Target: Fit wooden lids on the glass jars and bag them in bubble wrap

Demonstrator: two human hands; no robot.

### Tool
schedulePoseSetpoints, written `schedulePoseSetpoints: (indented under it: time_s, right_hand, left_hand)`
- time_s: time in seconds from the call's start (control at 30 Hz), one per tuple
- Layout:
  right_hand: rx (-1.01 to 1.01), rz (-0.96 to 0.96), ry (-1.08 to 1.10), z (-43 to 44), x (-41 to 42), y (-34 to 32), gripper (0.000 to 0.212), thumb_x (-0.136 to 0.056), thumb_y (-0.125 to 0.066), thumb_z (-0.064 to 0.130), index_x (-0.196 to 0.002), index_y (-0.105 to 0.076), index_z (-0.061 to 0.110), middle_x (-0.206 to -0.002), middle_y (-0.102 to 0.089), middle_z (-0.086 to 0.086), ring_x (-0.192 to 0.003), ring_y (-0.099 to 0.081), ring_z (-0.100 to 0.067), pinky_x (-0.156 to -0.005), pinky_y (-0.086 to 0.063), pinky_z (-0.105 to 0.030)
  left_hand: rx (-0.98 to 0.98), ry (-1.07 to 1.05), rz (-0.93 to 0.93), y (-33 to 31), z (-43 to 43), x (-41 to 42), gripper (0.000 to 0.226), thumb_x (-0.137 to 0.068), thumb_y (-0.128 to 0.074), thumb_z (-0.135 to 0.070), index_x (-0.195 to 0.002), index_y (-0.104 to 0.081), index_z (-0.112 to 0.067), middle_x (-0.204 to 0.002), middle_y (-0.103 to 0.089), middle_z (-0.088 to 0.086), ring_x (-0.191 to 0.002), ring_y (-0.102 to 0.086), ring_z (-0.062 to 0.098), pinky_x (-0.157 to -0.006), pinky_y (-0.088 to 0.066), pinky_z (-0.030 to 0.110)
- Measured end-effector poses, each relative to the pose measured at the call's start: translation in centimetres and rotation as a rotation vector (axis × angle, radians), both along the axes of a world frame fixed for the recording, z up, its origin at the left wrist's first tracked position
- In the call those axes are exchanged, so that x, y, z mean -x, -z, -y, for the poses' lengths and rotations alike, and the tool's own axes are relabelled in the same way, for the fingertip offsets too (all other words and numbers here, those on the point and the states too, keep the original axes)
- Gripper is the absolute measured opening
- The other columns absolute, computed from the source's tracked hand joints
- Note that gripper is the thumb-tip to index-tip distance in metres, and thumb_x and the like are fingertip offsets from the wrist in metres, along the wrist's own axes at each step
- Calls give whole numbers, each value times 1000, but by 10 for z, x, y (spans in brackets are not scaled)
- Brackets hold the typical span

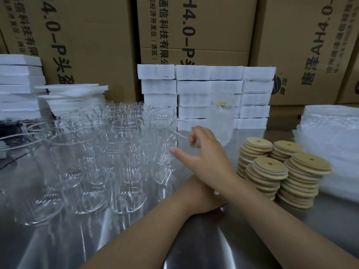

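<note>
Several clear glass jars (101, 152) stand crowded on the left half of the steel table (223, 245). My right hand (206, 156) reaches across to the nearest jar (167, 150), which leans; the curled fingers hook its rim and the thumb points left along its side. My left hand (200, 197) lies under my right forearm, mostly hidden. Stacks of round wooden lids (268, 169) with centre holes stand just right of my hands. A pile of bubble wrap bags (330, 140) lies at the far right. One lidded jar in bubble wrap (221, 121) stands behind my right hand.
Stacks of white foam blocks (196, 88) line the back of the table, with more foam sheets (71, 94) at the back left. Large cardboard cartons (204, 26) form a wall behind. A dark object (9, 127) sits at the left edge.
</note>
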State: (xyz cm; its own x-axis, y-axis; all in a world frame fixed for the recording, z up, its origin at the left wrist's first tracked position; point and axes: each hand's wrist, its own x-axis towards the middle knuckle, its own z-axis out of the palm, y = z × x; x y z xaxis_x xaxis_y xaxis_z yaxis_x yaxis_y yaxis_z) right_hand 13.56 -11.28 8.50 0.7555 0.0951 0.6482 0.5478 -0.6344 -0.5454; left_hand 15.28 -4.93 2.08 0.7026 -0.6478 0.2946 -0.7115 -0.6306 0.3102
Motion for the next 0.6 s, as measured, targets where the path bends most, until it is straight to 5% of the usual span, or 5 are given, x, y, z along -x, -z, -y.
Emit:
schedulePoseSetpoints:
  time_s: [0.17,0.3,0.4,0.5,0.6]
  right_hand:
    - [-167,65,83,29,0,5,40,-70,-73,43,-71,-37,28,-108,-47,2,-98,-42,15,-81,-32,-2]
    - [-229,178,166,37,0,5,41,-70,-77,38,-74,-39,24,-114,-35,4,-100,-28,32,-79,-40,-18]
    - [-284,257,197,40,-1,5,42,-70,-79,35,-78,-42,16,-115,-32,3,-109,-31,20,-79,-36,-8]
    - [-329,302,218,42,-3,7,44,-70,-82,31,-81,-45,10,-117,-32,1,-119,-39,-9,-88,-39,-13]
    - [-318,303,202,36,-2,12,46,-67,-83,29,-84,-46,9,-117,-35,-2,-117,-42,-13,-91,-45,-28]
  left_hand:
    - [428,66,-110,-11,0,11,26,-83,-62,-10,-108,-61,-18,-93,-59,-18,-85,-57,-3,-67,-37,1]
    - [478,-36,-322,-10,-2,4,29,-89,-63,-10,-70,-61,-32,-61,-62,-21,-55,-55,-7,-55,-40,9]
    - [686,-219,-499,-14,-5,-2,13,-92,-59,-13,-99,-67,-5,-65,-61,1,-47,-54,7,-54,-46,23]
    - [1007,-385,-726,-15,-10,-10,60,-88,-63,-7,-143,-40,-5,-66,-62,6,-49,-56,18,-55,-50,31]
    - [1089,-369,-740,-13,-13,-15,87,-79,-73,-8,-150,-23,-19,-90,-68,9,-65,-66,20,-57,-56,32]
